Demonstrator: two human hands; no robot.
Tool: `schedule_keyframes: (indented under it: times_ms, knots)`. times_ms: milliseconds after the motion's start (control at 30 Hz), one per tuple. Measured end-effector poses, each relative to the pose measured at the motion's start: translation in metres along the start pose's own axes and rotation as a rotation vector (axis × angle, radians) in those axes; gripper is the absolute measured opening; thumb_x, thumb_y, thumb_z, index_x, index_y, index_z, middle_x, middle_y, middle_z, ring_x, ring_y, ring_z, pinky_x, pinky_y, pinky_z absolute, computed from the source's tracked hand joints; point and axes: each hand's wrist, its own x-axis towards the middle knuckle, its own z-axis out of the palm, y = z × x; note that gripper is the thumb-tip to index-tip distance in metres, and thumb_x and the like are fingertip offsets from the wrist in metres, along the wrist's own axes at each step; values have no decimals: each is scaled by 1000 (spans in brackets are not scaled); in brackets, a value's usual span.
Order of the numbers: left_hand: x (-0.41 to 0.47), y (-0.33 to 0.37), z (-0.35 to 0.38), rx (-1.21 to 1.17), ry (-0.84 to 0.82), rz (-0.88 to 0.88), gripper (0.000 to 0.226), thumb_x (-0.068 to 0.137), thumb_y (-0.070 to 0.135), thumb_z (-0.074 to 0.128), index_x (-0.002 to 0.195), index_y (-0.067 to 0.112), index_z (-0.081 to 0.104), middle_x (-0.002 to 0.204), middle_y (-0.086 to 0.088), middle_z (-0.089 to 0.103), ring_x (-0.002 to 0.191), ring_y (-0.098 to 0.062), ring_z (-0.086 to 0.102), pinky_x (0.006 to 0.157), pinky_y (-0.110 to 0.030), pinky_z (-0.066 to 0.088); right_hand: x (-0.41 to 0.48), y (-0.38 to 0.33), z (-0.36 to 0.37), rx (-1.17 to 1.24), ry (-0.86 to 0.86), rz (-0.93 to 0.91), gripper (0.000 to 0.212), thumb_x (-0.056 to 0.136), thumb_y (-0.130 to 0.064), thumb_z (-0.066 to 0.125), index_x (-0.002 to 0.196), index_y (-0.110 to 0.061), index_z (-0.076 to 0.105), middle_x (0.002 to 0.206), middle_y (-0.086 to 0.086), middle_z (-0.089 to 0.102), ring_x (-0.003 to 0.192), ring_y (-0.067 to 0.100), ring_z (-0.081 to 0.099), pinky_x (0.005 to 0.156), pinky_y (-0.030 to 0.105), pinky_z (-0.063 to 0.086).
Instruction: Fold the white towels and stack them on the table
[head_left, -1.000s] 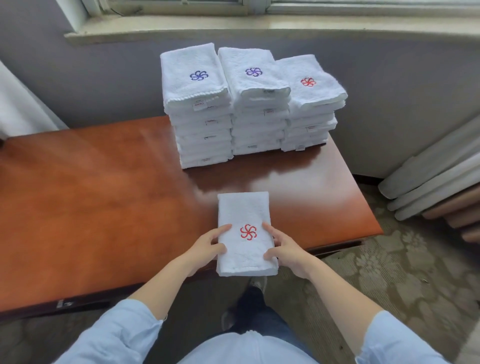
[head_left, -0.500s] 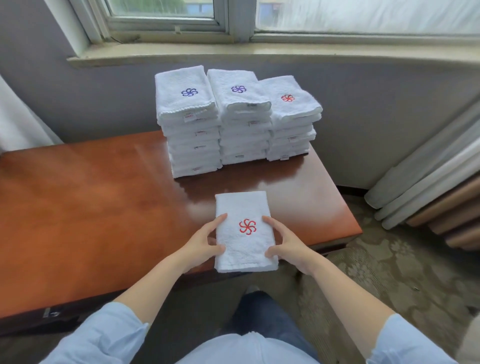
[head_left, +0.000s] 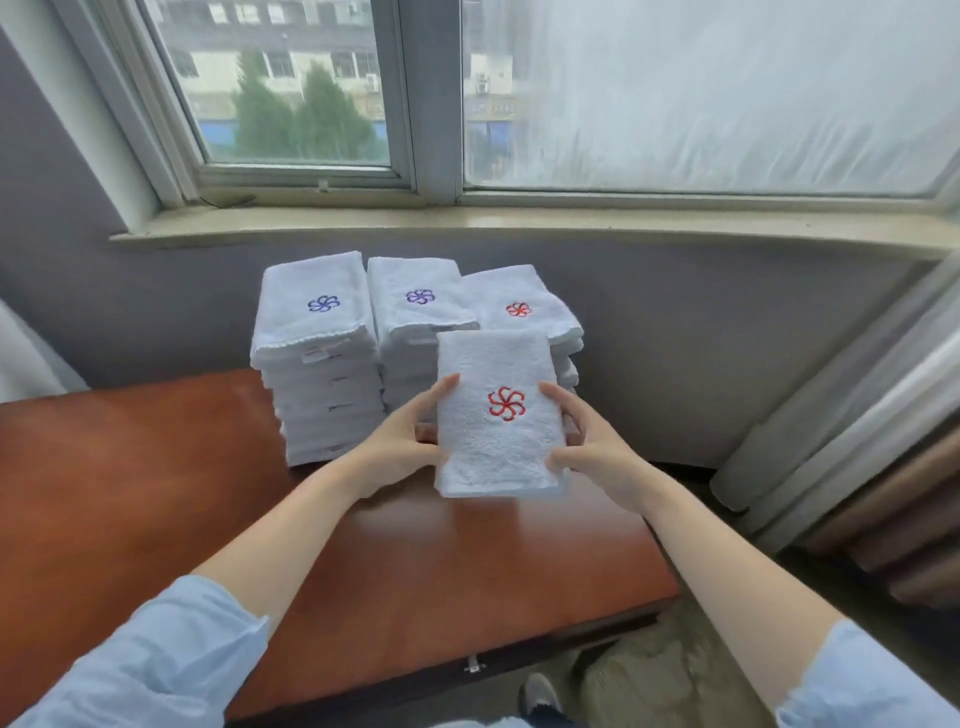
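A folded white towel with a red pinwheel emblem hangs in the air above the brown wooden table. My left hand grips its left edge and my right hand grips its right edge. Behind it, three stacks of folded white towels stand side by side at the table's far edge: the left stack with a blue emblem, the middle stack with a purple emblem, and the lower right stack with a red emblem. The held towel hides the fronts of the middle and right stacks.
A grey wall and a window sill run right behind the stacks. Bunched curtains hang at the right beside the table's end. A patterned carpet lies below, with my shoe at the table's front edge.
Both hands have lifted the red-emblem towel off the table's front and carried it forward and up toward the stacks. My view has tilted up to show the window.
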Motion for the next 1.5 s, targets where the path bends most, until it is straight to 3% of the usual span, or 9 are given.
schedule_keyframes:
  times_ms: [200,400,600,867,933,1033,1133,1333,1500]
  knots:
    - [85,55,5,55,85,26,88,84,-11,55,143,49,32,118,5,66,92,-12,66,80,-22,52,67,-58,-71,-12,-3,-103,89,60,-3,57,142,-34,43,131,-4,58,109,11,66,84,27,56]
    - [163,105,-3,134,176,11,87,82,-5,52,152,41,27,131,-22,58,84,-18,57,91,-42,52,142,-98,-125,-22,-51,-102,89,60,-6,57,144,-33,42,132,-1,58,115,17,64,97,46,54]
    - [222,125,-18,149,187,-69,87,85,-7,50,156,33,17,134,-2,57,79,-5,67,72,-22,56,214,-113,-150,-17,-105,-54,86,60,-8,54,140,-36,44,129,-2,60,113,18,65,97,46,52]
    - [260,89,-26,306,203,-300,87,84,-4,49,157,32,16,87,-4,55,71,-14,50,69,-20,47,267,-73,-142,-90,-131,79,89,60,-8,53,145,-34,41,131,0,56,118,23,58,96,44,52]
    - [266,78,-23,384,175,-355,87,85,-2,50,158,28,14,101,-11,59,77,-13,50,67,-16,42,273,-60,-137,-148,-152,96,85,68,-2,53,146,-33,39,136,-4,52,119,16,56,88,32,53]
    - [275,66,-20,465,168,-395,87,86,-1,50,158,26,10,142,-13,48,112,-22,53,77,-15,40,278,-50,-135,-181,-152,97,83,73,1,52,146,-35,40,138,-7,49,116,10,55,79,22,48]
    - [282,61,-19,492,174,-407,88,85,-2,49,159,25,9,148,-12,42,128,-24,47,85,-17,36,280,-48,-138,-196,-144,85,83,74,1,54,148,-33,38,141,-8,47,123,14,53,92,28,50]
    - [278,56,-11,652,225,-349,83,86,-2,46,158,21,13,164,-4,13,146,-21,26,104,-20,30,271,-52,-135,-253,-136,62,85,74,-4,56,152,-29,35,144,-7,45,118,9,54,84,22,49]
    - [265,58,-2,858,299,-225,66,89,4,46,152,17,32,165,0,7,144,-20,29,109,-31,34,262,-63,-133,-480,-104,-1,78,79,-9,57,153,-19,34,154,1,36,127,20,52,101,34,49]
